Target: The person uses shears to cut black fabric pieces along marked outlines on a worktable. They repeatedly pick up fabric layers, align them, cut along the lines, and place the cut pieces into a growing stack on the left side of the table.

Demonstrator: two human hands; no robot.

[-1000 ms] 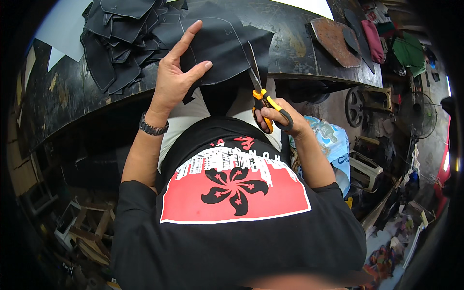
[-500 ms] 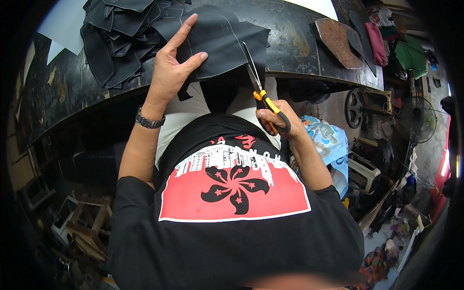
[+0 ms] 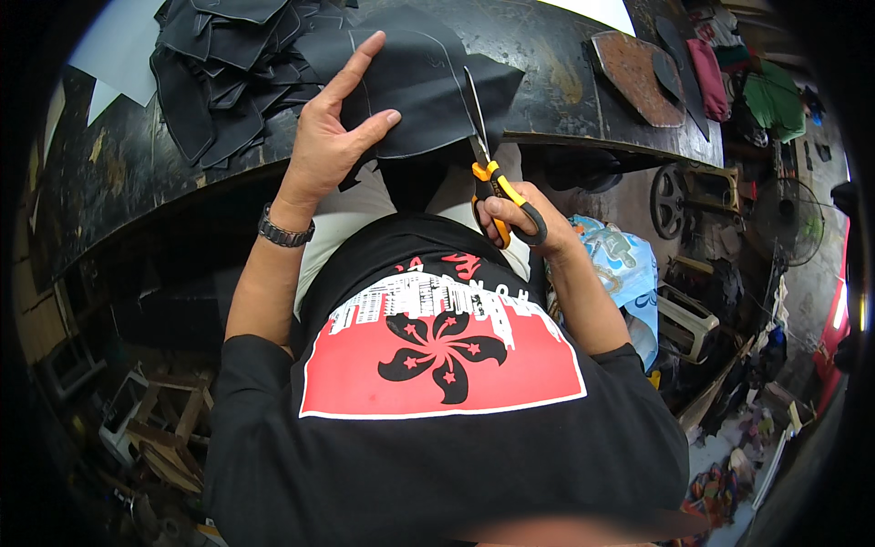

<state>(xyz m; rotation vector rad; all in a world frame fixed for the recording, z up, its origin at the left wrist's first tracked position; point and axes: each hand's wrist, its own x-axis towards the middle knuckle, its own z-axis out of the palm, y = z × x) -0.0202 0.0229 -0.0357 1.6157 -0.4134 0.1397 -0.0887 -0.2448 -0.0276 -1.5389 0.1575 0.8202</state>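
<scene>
A black leather-like sheet [image 3: 410, 105] with pale drawn lines lies at the table's near edge, its lower part hanging over. My left hand [image 3: 330, 137] rests on the sheet's left side, index finger and thumb stretched apart; its other fingers are mostly hidden. My right hand [image 3: 533, 214] grips scissors [image 3: 485, 170] with yellow-and-black handles, fingers in the loops. The blades are parted and point away from me, up at the curved line on the sheet's right side. Beyond them, a dark flap [image 3: 497, 87] of the material spreads to the right.
Several black cut pieces with pale outlines [image 3: 205, 100] are heaped at the left of the dark worn table [image 3: 547, 82]. A brown flat template [image 3: 633, 77] lies at the right, beside a pink item [image 3: 707, 77]. A blue patterned cloth [image 3: 620, 264] is near my right forearm.
My left hand and the sheet have shifted slightly right and toward me. The scissors have swung a little more upright, and their handles and blades have spread wider.
</scene>
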